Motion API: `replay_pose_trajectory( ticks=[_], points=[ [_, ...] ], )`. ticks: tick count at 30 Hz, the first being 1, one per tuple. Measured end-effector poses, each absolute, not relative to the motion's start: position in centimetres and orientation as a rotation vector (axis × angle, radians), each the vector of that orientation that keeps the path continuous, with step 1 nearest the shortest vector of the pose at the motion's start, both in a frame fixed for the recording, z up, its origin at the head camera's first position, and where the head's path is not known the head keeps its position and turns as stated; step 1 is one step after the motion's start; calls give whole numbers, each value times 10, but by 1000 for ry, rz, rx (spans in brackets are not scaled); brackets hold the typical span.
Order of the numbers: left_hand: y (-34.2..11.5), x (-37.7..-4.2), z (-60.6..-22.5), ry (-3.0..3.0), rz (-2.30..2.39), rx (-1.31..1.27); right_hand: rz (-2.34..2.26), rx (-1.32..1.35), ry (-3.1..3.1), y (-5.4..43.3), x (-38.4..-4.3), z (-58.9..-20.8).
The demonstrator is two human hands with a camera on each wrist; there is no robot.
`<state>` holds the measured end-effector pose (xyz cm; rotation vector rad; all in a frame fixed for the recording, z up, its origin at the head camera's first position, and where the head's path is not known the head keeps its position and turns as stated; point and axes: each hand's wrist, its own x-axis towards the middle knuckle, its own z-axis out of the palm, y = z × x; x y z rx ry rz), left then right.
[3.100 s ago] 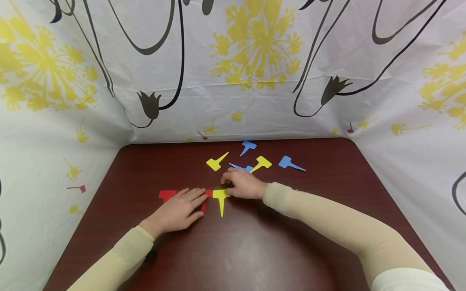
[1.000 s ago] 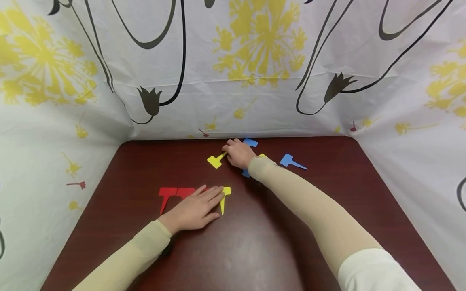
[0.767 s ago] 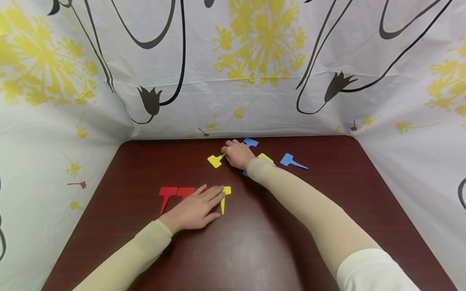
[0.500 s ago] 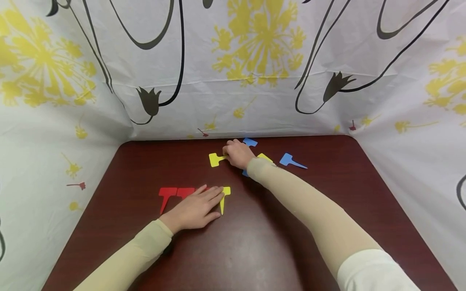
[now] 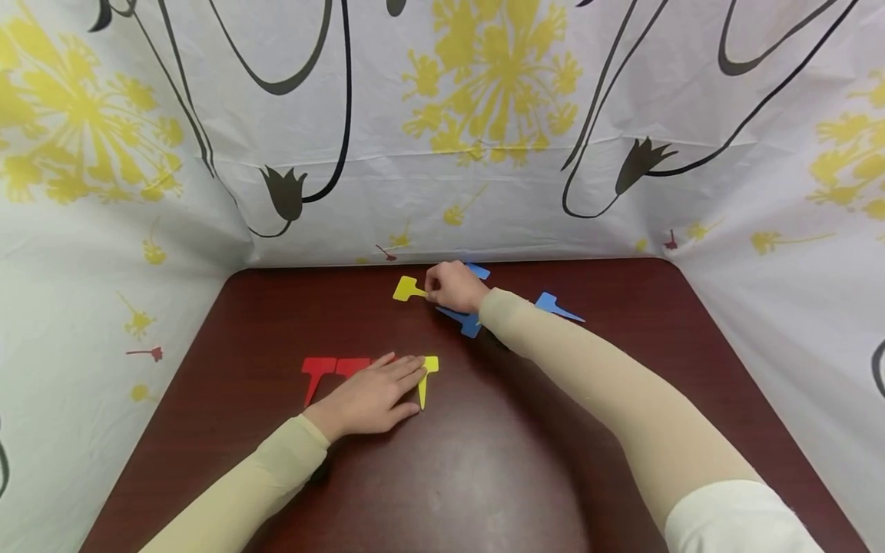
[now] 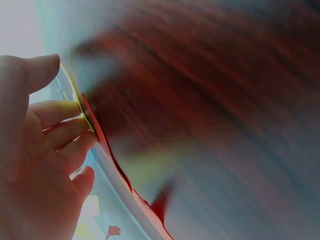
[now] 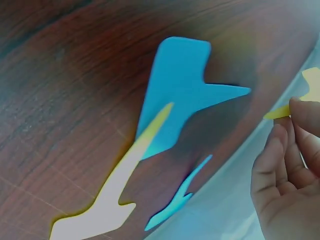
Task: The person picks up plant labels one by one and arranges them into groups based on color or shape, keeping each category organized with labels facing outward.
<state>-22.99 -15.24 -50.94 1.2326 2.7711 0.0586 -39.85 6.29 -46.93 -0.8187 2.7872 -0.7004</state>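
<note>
My right hand (image 5: 456, 286) pinches a yellow T-shaped plant label (image 5: 405, 289) by its pointed stem near the table's far side. Its broad head points left; in the right wrist view the same yellow label (image 7: 312, 82) shows above the thumb. My left hand (image 5: 373, 395) lies flat with fingers spread over a row of labels. Two red plant labels (image 5: 319, 365) show at the row's left, and a third red one is mostly covered. A yellow label (image 5: 432, 364) at the row's right end is partly under the left fingertips.
A blue label (image 5: 471, 326) lies below the right hand, with another yellow label (image 7: 107, 200) overlapping it in the right wrist view. More blue labels lie at the back (image 5: 478, 270) and to the right (image 5: 549, 303). A patterned curtain (image 5: 387, 192) borders the dark table.
My right hand has gone from the row's yellow label to the far yellow one, gripped its stem, turned it and raised it. My left hand has slid right along the row onto the yellow label.
</note>
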Motion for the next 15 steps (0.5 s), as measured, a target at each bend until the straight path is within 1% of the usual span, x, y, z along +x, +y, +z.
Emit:
replay_pose_trajectory(
  ticks=[8, 15],
  points=[
    [-151, -232, -511, 2769, 49, 1225, -793, -888, 2730, 74, -388, -454],
    [-151, -230, -509, 2768, 86, 1218, -915, -879, 2698, 83, -367, -444]
  ],
)
